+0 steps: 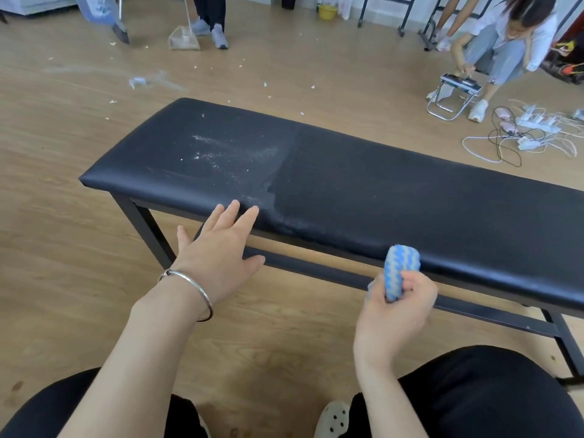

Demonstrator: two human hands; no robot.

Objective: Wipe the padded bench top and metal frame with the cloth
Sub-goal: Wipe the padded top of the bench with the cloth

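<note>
A person crouches at the near side of a black padded bench top (pixel 363 184), its left half dusted with white specks. The left hand (pixel 218 248) (silver bangle (pixel 189 286) at the wrist) lies spread open, fingertips touching the near edge. The right hand (pixel 398 305) is closed around a rolled blue-and-white cloth (pixel 398 270), held near the edge above the black metal frame (pixel 316 270).

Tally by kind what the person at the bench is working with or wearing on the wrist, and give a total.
Bench: 1
Cloth, rolled in the right hand: 1
Hands, the left hand open at the bench edge: 2
Bracelet on the left wrist: 1
Total: 5
</note>
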